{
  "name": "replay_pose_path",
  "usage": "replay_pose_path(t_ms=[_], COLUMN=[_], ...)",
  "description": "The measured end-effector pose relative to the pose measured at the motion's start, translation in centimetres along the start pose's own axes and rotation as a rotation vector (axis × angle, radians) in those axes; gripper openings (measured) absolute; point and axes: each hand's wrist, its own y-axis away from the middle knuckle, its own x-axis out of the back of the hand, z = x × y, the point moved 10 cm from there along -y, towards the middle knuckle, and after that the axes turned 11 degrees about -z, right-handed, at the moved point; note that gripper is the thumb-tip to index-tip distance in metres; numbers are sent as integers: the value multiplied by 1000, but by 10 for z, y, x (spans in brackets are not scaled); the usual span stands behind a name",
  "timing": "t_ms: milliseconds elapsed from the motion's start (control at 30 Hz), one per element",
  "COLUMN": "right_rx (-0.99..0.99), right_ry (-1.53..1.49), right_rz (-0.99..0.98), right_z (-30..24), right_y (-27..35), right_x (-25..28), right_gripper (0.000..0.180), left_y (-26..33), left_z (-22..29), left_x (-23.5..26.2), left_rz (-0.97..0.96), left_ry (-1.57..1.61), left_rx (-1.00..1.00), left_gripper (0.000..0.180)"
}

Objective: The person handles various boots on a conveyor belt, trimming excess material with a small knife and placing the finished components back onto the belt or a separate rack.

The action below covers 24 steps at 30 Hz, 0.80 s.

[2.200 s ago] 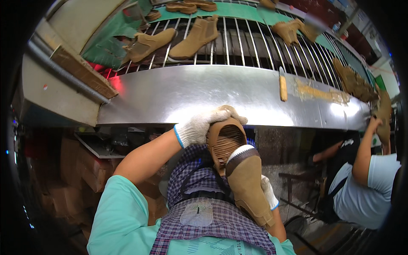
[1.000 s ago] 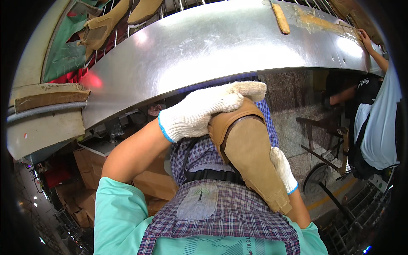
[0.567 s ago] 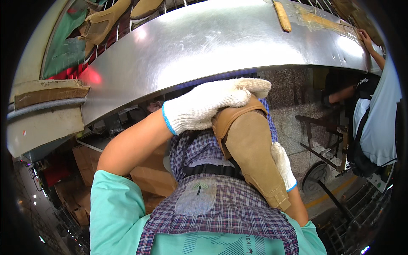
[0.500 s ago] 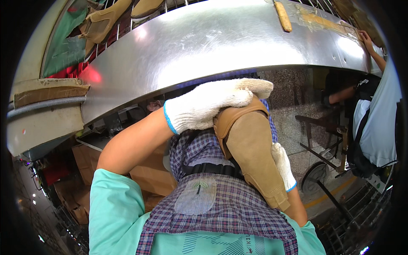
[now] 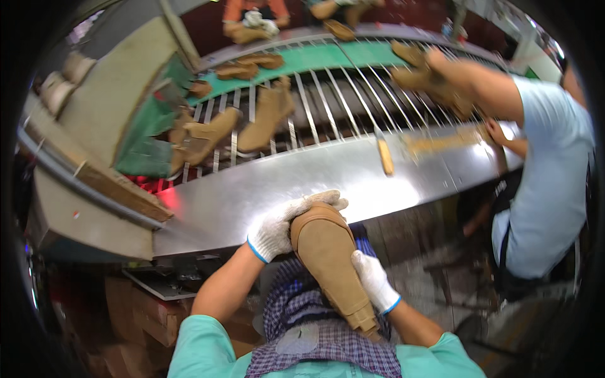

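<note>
A tan suede boot [image 5: 331, 268] lies lengthwise in front of my checked apron, its narrow tabbed end toward me. Around its rounded far end runs a smooth brown leather-like band [image 5: 313, 217]. My left hand [image 5: 277, 227], in a white knit glove with a blue cuff, wraps over that far end, fingers across the top. Along the boot's right side, my gloved right hand [image 5: 374, 280] presses with its thumb up; its other fingers are partly hidden behind the boot.
A metal bench [image 5: 265, 195] borders a slatted conveyor [image 5: 321, 107] carrying tan boots [image 5: 268, 116]. A wooden-handled tool [image 5: 386, 156] lies on the bench. At right, a co-worker in light blue [image 5: 548, 176] reaches over the conveyor with boots; others work across it.
The view has tilted up, showing the conveyor and workers beyond it. Both gloved hands stay on the boot. The co-worker's arm now reaches over the conveyor.
</note>
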Motion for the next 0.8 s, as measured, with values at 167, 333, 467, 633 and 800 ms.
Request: replay_pose_path(t_ms=[167,333,467,633,800], right_rx=[-98,-78,315,47,-205], right_ry=[475,849,1405,1495,39], right_rz=[-446,-102,556,414,119], right_z=[-43,-101,-163,-127,-94], right_y=[-22,-64,-139,-171,-102], right_x=[-56,46,128,173,93], right_gripper=[67,65,61,50,53], left_y=[33,45,43,26,36], left_z=[30,2,6,13,14], left_x=[53,103,105,111,112], left_rz=[309,365,400,312,236], left_ry=[-36,-22,20,-136,-114], left_rx=[185,149,179,220,196], left_gripper=[56,50,53,54,57])
